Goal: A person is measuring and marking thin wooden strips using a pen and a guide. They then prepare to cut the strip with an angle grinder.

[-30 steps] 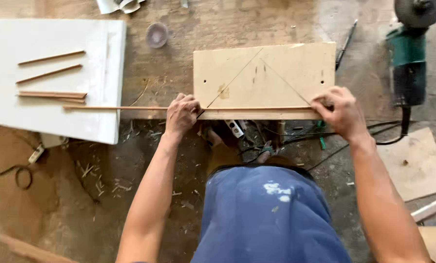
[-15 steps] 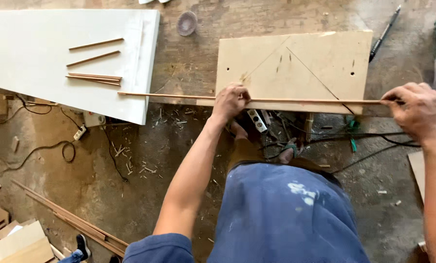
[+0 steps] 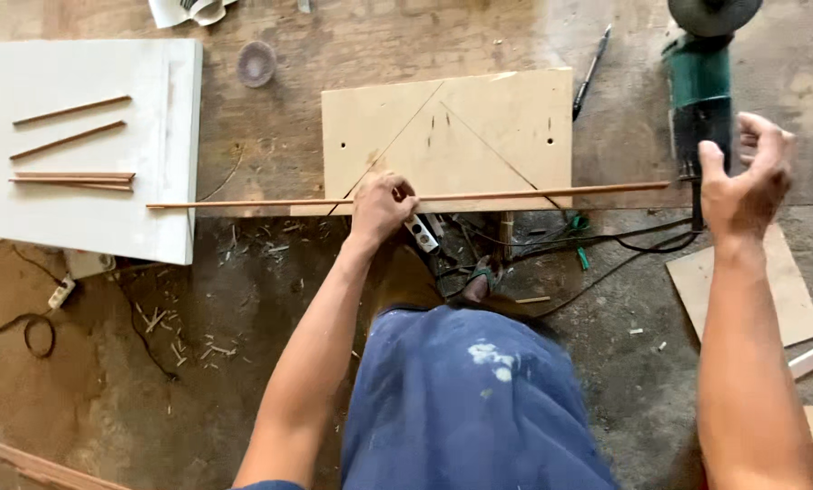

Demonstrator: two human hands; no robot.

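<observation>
My left hand (image 3: pixel 381 206) presses a long thin wooden strip (image 3: pixel 533 192) against the near edge of a pale plywood board (image 3: pixel 479 127) marked with two slanted pencil lines. The strip runs from the white panel at the left to beyond the board's right side. My right hand (image 3: pixel 745 181) hovers with fingers spread beside the green angle grinder (image 3: pixel 701 86) at the far right, close to its body but not closed on it.
A white panel (image 3: pixel 152 227) at the left carries several short wooden strips (image 3: pixel 70 177). A round disc (image 3: pixel 256 63) and a dark pen-like tool (image 3: pixel 592 73) lie behind the board. Cables (image 3: pixel 606 245), a power strip (image 3: pixel 422 233), wood chips and plywood offcuts (image 3: pixel 783 290) lie on the floor.
My right hand has let go of the strip's right end and moved up toward the angle grinder. My left hand stays on the strip at the board's edge.
</observation>
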